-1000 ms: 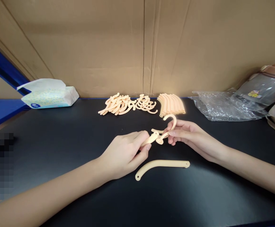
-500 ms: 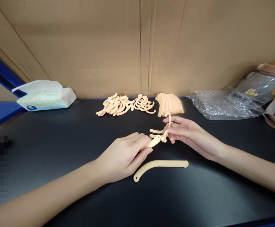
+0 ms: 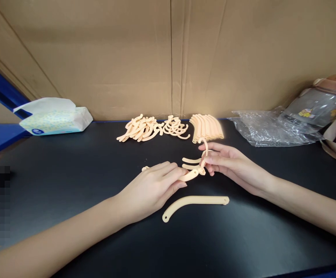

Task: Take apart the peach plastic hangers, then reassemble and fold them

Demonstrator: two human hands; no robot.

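My left hand (image 3: 150, 191) is closed around a cream plastic bar (image 3: 190, 176), whose holed end sticks out past the fingertips. My right hand (image 3: 233, 162) pinches a slim curved hook piece (image 3: 206, 148), upright, with its bend at the top. The bar's end meets the foot of the hook piece; whether they are joined, I cannot tell. Behind them, slim curved strips (image 3: 191, 160) reach toward my right fingers, which partly hide them. A long bent bar (image 3: 198, 200) with holed ends lies on the black table (image 3: 243, 239) in front of my hands.
At the back lie a heap of short curved pieces (image 3: 141, 129), a smaller heap of hooks (image 3: 175, 126) and a row of bent bars (image 3: 206, 126). A tissue pack (image 3: 56, 119) sits left; a clear plastic bag (image 3: 274, 127) and a clear bottle (image 3: 312, 106) are right. Cardboard (image 3: 127, 58) stands behind.
The bar in my left hand has tilted flatter and its holed end has shifted slightly right, against the hook piece. A small cream bit now shows behind my left knuckles. My right hand has barely moved.
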